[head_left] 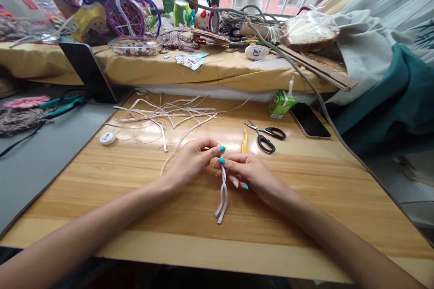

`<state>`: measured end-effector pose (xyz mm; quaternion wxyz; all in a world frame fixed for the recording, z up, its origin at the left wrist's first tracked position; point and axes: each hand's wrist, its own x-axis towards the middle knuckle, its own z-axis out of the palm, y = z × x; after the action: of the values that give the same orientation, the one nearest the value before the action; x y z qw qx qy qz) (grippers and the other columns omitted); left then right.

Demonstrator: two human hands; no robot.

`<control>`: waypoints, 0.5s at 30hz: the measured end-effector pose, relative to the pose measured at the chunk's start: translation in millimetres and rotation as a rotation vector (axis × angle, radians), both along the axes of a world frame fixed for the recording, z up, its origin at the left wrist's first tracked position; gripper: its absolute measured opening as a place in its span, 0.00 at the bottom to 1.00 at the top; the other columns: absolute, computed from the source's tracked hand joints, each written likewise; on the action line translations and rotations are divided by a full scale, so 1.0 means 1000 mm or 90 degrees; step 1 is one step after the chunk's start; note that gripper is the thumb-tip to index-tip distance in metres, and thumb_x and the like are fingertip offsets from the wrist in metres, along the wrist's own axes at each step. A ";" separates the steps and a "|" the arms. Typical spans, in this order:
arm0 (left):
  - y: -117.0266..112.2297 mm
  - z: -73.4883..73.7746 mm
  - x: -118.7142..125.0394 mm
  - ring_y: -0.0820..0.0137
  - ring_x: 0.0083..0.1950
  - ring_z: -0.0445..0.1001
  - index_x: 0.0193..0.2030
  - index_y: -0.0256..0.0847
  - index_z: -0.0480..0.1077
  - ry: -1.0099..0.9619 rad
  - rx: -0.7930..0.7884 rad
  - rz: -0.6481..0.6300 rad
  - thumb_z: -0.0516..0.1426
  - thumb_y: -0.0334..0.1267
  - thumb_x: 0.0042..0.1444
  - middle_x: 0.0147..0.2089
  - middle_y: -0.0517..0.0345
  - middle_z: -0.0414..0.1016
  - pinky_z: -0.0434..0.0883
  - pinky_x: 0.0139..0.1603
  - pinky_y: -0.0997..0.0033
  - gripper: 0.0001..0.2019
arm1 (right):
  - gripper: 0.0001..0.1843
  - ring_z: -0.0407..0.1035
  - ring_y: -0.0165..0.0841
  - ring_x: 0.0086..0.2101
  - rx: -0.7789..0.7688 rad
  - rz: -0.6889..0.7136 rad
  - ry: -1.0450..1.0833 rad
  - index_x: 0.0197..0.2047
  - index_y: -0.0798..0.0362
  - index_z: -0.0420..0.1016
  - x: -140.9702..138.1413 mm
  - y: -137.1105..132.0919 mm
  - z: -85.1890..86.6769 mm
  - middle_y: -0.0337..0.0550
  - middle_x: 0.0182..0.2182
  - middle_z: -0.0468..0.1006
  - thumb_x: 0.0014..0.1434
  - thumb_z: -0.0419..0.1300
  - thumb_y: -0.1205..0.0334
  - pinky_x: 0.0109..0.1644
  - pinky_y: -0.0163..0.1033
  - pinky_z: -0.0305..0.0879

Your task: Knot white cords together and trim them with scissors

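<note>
My left hand [195,159] and my right hand [244,172] meet at the middle of a wooden table [305,198], fingertips pinched together on thin white strips [222,196]. The strips' loose ends hang toward me and rest on the wood. One long white strip [179,142] runs from my left hand back to a tangled pile of white strips [162,115] farther away. Both hands have turquoise nails.
Black-handled scissors [267,135] and a yellow tool [244,141] lie just beyond my hands. A green drink carton [280,104], a dark phone [309,120], a white round tape measure [107,138] and a cluttered cloth-covered shelf [217,65] are behind. A grey cable [318,104] crosses at the right.
</note>
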<state>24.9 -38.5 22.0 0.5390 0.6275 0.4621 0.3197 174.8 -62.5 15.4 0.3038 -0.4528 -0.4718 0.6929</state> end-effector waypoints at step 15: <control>-0.014 -0.008 0.005 0.79 0.26 0.62 0.31 0.36 0.67 0.146 0.248 -0.082 0.53 0.34 0.52 0.28 0.62 0.70 0.60 0.28 0.78 0.05 | 0.14 0.59 0.24 0.22 0.322 -0.266 -0.115 0.33 0.53 0.77 0.003 -0.001 -0.003 0.38 0.24 0.68 0.51 0.56 0.53 0.23 0.31 0.55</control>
<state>30.3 -52.4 14.2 0.3711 0.7798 0.4091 0.2945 177.7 -63.1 12.3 0.4985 -0.5096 -0.5511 0.4337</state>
